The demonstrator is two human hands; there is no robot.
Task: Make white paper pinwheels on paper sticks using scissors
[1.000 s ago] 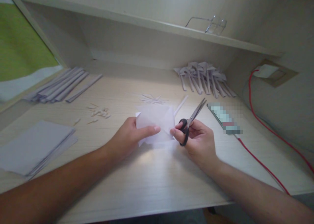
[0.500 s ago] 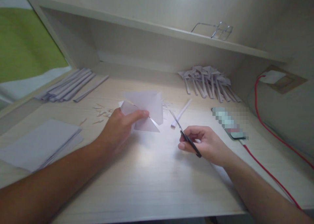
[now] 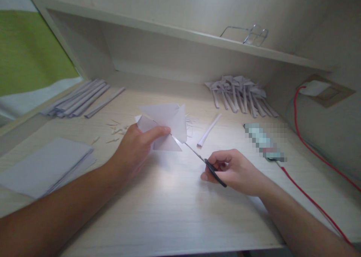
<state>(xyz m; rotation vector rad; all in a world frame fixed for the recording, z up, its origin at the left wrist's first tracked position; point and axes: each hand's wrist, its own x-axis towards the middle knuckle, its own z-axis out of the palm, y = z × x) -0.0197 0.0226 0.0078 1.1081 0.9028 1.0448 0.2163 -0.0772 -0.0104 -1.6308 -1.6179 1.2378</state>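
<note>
Above the middle of the desk, my left hand [image 3: 141,144] pinches a white paper sheet [image 3: 169,118], its thumb pressed on the centre. The sheet has slits running in from its corners. My right hand [image 3: 228,170] is closed on black-handled scissors [image 3: 213,172], blades pointing up and left. The blade tips reach the sheet's lower right edge; I cannot tell whether they touch it. Behind the scissors lies a single rolled paper stick [image 3: 209,130]. Small toothpick-like pieces [image 3: 115,129] are scattered beyond my left hand, and thin paper strips [image 3: 191,120] lie behind the sheet.
At left lie stacked paper sheets [image 3: 47,167] and a pile of rolled paper sticks [image 3: 81,99]. Several paper pinwheels [image 3: 239,91] rest at the back right. A phone [image 3: 263,142] with a red cable [image 3: 313,208] lies at right. Glasses [image 3: 255,35] sit on the shelf [image 3: 169,29] above.
My right hand has moved slightly left and down, and the scissors have turned so that their tips come to the paper's lower right edge. My left hand stays nearly still.
</note>
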